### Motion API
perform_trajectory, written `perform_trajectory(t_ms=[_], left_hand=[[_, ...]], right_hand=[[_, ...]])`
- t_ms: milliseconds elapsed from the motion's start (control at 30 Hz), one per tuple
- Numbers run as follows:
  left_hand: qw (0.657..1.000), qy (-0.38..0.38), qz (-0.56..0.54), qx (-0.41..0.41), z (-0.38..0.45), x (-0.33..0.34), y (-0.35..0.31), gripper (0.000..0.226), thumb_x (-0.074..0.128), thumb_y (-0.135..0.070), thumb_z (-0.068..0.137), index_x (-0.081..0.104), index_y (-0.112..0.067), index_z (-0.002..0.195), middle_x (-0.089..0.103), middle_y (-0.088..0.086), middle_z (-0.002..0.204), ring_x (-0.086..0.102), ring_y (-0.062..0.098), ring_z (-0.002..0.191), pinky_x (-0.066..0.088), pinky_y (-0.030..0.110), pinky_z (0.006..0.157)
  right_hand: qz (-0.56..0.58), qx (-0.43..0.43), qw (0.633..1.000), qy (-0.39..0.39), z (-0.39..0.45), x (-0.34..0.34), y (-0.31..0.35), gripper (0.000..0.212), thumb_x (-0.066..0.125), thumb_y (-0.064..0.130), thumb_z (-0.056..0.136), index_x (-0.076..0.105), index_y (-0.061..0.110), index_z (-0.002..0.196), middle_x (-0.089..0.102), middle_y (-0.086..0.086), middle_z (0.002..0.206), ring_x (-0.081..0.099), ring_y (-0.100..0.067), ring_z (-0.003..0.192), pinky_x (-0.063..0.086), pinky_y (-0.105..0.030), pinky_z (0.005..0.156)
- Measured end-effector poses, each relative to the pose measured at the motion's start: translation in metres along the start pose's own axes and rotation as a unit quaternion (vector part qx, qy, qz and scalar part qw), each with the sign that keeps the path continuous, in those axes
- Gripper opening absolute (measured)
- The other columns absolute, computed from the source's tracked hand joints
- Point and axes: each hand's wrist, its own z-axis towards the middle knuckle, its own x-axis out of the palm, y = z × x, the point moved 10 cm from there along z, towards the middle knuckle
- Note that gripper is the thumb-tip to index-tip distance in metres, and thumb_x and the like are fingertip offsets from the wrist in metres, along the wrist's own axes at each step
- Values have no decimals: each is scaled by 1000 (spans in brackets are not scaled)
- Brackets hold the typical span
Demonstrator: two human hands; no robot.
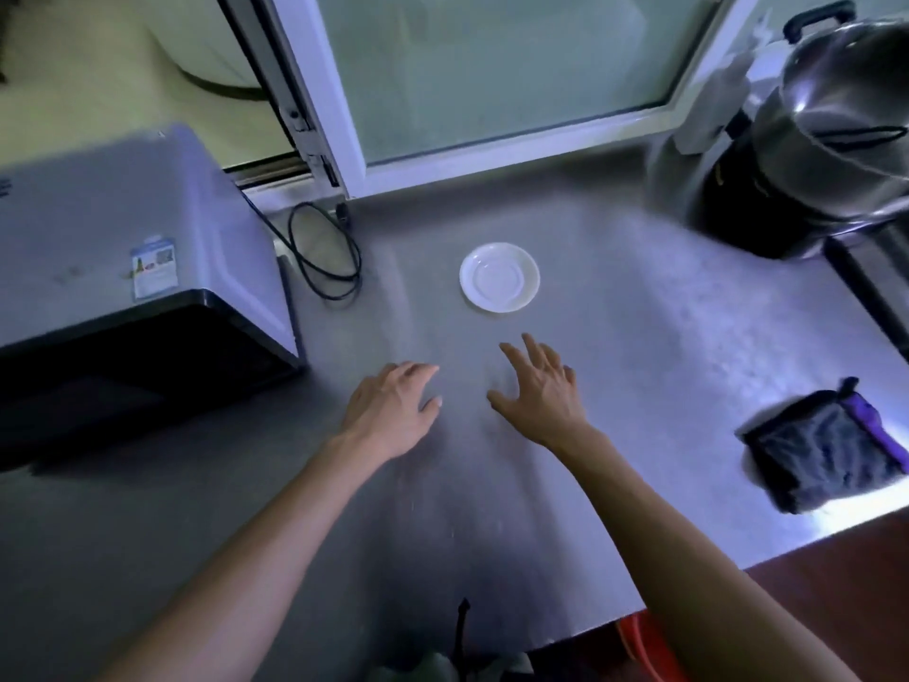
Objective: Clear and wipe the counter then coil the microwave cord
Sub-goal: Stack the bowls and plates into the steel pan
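Observation:
A small white saucer (499, 277) lies on the steel counter (664, 347), just beyond my hands. My left hand (393, 411) hovers low over the counter with its fingers loosely curled and nothing in it. My right hand (538, 388) is beside it, fingers spread toward the saucer, also holding nothing. The microwave (128, 268) stands at the left. Its black cord (327, 255) lies in a loose loop on the counter by the microwave's right rear corner. A dark folded cloth (826, 447) with a purple edge sits near the counter's right front edge.
A stack of steel pots (811, 155) with a lid stands at the back right corner. A frosted sliding window (492, 66) runs along the back of the counter. An orange object (644, 637) shows below the front edge.

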Motion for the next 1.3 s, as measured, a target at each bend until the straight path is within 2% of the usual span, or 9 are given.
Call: perform_trajectory(t_ms=[333, 600, 733, 900, 1100, 1300], left_hand=[[998, 2, -25, -62, 70, 15, -18, 50, 53, -44, 95, 49, -25, 140, 55, -5, 140, 51, 23, 125, 46, 40, 95], [995, -7, -46, -88, 103, 17, -8, 47, 54, -43, 94, 52, -23, 137, 59, -2, 135, 55, 25, 118, 47, 40, 89], [991, -18, -68, -114, 112, 11, 10, 48, 55, -41, 94, 52, -23, 138, 59, 0, 136, 54, 27, 121, 47, 41, 93], [990, -12, -72, -125, 121, 12, 8, 49, 53, -41, 96, 49, -22, 141, 58, 0, 137, 52, 26, 123, 45, 42, 95], [990, -20, -76, -116, 122, 9, -1, 49, 51, -44, 96, 48, -23, 140, 57, -1, 138, 53, 25, 121, 45, 41, 92], [991, -11, -74, -114, 103, 11, -7, 44, 50, -44, 95, 51, -23, 134, 61, -1, 131, 56, 25, 116, 48, 42, 88]], right_hand=[[-20, -31, 999, 1, 104, 0, -27, 83, 65, 59, 79, 29, 31, 149, 13, -5, 165, 14, -30, 149, 25, -50, 112], [-70, -70, 995, 19, 178, -1, -20, 103, 67, 70, 74, 14, 34, 154, -1, -8, 167, 0, -38, 152, 19, -61, 113], [-78, -75, 994, 26, 203, 2, -12, 108, 62, 79, 72, 10, 34, 156, -4, -9, 167, -6, -42, 152, 9, -66, 116], [-98, -81, 991, 42, 218, 14, -1, 112, 58, 84, 70, 5, 35, 156, -9, -8, 166, -10, -45, 150, 5, -68, 116], [-113, -57, 991, 31, 216, 11, -1, 110, 59, 83, 69, 7, 38, 155, -5, -10, 165, -2, -49, 148, 20, -61, 111], [-108, -34, 992, 46, 192, 14, -8, 113, 63, 80, 64, 8, 38, 153, 0, -12, 164, 8, -45, 146, 27, -58, 105]])
